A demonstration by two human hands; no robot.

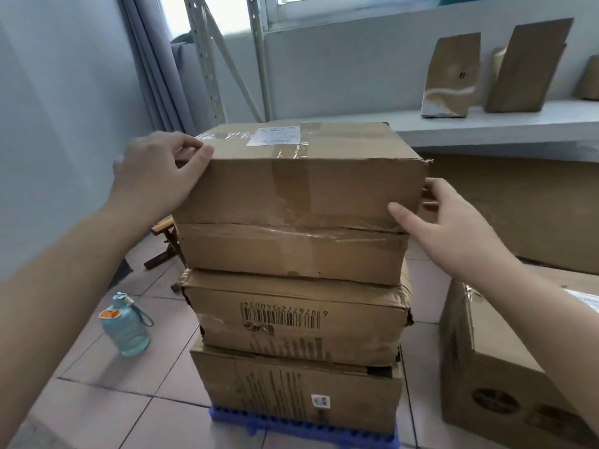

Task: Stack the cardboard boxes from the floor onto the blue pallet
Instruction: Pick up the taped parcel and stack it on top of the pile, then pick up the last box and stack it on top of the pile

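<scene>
Three cardboard boxes stand stacked on the blue pallet [259,424]. The bottom box [291,393] carries a small white label, and the middle box [291,319] shows a barcode. The taped top box [301,196] has a white shipping label on its lid. My left hand [155,179] grips its upper left corner, thumb on the front edge. My right hand [444,222] presses its right side, thumb on the front face and fingers around the corner. Another cardboard box [499,377] sits on the floor at the right.
A teal water jug [124,325] stands on the tiled floor left of the stack. A wooden stool [167,244] is behind it. A low white shelf [486,124] holds upright cardboard pieces [450,76]. A large flat cardboard sheet [518,205] leans under the shelf.
</scene>
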